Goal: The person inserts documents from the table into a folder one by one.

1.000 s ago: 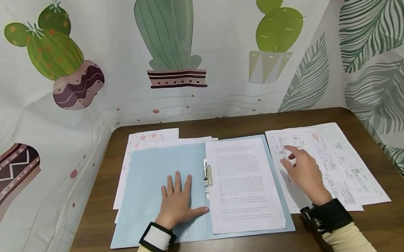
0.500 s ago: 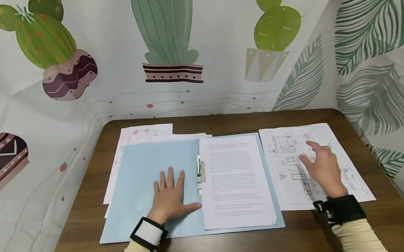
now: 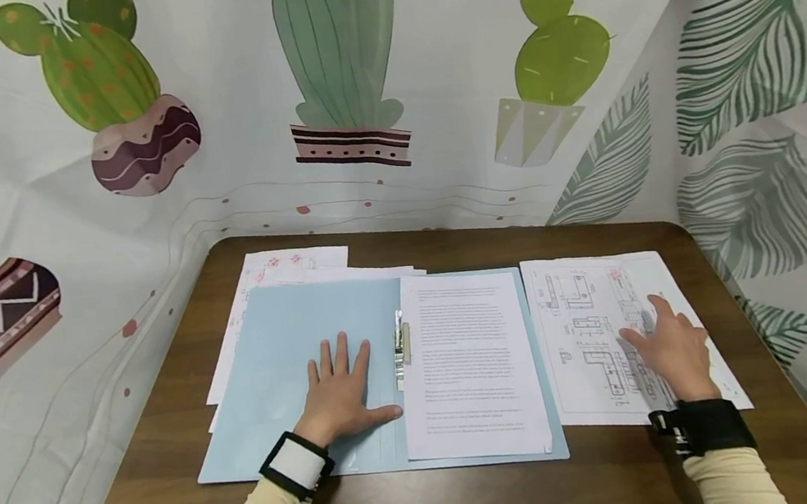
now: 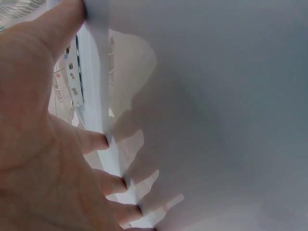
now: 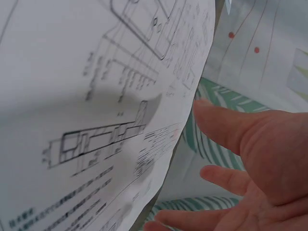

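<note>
So the white sheet of technical line drawings (image 3: 594,329) is lying flat on the right side of the brown wooden table (image 3: 479,495), just beside the open pale blue paper folder (image 3: 288,359), with another white sheet peeking out underneath its right edge. The right hand (image 3: 668,350) is resting on the right part of that drawing sheet, fingers loosely spread and fairly straight, not pinching anything as far as the head view shows; the right wrist view is just showing relaxed fingers (image 5: 226,127) next to the paper's edge. The left hand (image 3: 341,390) is lying flat on the folder's left flap, fingers fanned out and thumb sticking out toward the metal clip (image 3: 402,349) at the spine. A white page of printed text (image 3: 470,361) is sitting on the folder's right half. More white sheets (image 3: 277,269) are poking out behind the folder, and a cactus-print cloth (image 3: 323,85) is hanging behind the table.
</note>
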